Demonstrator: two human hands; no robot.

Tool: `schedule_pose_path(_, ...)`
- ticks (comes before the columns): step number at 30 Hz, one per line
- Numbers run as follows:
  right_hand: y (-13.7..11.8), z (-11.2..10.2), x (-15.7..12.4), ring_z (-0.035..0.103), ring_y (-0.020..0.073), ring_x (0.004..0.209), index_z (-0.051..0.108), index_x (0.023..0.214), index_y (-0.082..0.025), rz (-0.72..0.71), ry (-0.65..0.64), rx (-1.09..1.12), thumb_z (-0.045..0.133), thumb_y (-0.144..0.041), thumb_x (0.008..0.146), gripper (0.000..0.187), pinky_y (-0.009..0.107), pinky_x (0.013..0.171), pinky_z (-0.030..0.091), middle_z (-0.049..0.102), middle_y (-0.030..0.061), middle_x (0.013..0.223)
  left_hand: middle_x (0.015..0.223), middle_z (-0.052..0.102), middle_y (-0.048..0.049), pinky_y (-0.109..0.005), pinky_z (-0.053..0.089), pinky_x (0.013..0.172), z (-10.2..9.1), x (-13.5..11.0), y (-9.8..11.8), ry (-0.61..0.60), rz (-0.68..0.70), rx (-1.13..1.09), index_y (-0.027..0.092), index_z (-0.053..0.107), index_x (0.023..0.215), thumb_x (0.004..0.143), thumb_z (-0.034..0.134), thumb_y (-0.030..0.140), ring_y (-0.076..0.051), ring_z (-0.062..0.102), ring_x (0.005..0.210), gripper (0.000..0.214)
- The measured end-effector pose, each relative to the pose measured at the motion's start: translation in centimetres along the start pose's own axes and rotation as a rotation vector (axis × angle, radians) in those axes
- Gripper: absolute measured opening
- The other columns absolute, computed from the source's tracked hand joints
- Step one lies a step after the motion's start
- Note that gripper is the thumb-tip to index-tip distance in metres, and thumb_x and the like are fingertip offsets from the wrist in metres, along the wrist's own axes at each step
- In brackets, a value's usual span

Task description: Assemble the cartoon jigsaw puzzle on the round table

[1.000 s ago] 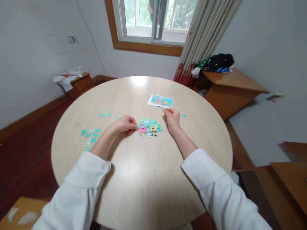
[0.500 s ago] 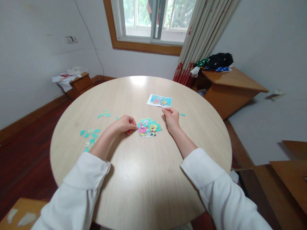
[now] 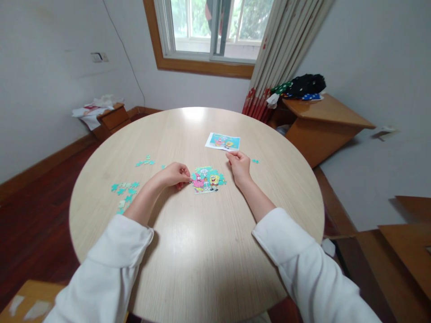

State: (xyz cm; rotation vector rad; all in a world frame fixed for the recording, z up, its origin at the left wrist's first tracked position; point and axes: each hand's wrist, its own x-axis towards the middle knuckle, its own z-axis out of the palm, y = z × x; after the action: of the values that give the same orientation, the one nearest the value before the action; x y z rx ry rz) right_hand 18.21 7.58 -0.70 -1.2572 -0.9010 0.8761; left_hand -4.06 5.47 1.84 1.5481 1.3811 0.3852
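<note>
A partly built cartoon jigsaw (image 3: 207,180) lies at the middle of the round wooden table (image 3: 202,251). My left hand (image 3: 174,174) rests curled at the jigsaw's left edge, fingertips pinched together against it. My right hand (image 3: 239,166) sits just right of the jigsaw with its fingers closed in a loose pinch; what they hold is too small to make out. A printed reference picture (image 3: 222,141) lies just beyond my right hand. Loose teal pieces (image 3: 125,190) are scattered to the left, and one piece (image 3: 255,161) lies right of my right hand.
A second small cluster of teal pieces (image 3: 145,160) lies left of centre. A wooden desk (image 3: 323,123) with dark clothing stands at the right by a curtain (image 3: 283,49). A low cabinet with papers (image 3: 106,114) stands by the left wall. Cardboard (image 3: 404,251) lies at lower right.
Both hands stay where they were at the jigsaw. The view has shifted slightly, nothing on the table has moved.
</note>
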Motion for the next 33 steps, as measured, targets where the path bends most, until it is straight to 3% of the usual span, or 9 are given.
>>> schedule_pose_path(16,0.3,-0.1,0.1,0.037,0.0073,0.046,0.057,0.064,-0.018,-0.020,-0.012,0.002,0.065,-0.029,0.060,0.014,0.021,0.046,0.028,0.045,-0.0076,0.049,0.040,0.050,0.0053,-0.017,0.034,0.035,0.4,-0.5,0.7,0.052,-0.020,0.016,0.016,0.051,0.059,0.067,0.070,0.009,-0.006,0.046,0.033,0.022)
schedule_pose_path(24,0.3,0.0,0.1,0.037,0.0073,0.046,0.056,0.064,-0.018,-0.023,-0.018,0.009,0.065,-0.029,0.060,0.015,0.022,0.046,0.027,0.045,-0.0075,0.048,0.045,0.054,0.0027,-0.017,0.033,0.036,-0.1,0.3,-0.7,0.095,-0.012,-0.164,0.015,0.052,0.061,0.076,0.068,0.023,-0.005,0.044,0.033,0.024)
schedule_pose_path(33,0.6,-0.1,0.2,0.038,0.0077,0.047,0.057,0.066,-0.018,-0.013,-0.026,0.008,0.065,-0.034,0.059,0.019,0.022,0.047,0.027,0.044,-0.0075,0.049,0.045,0.053,0.0018,-0.019,0.031,0.036,0.1,0.3,-0.7,0.144,-0.010,-0.240,0.016,0.051,0.062,0.078,0.059,0.014,-0.006,0.043,0.033,0.018)
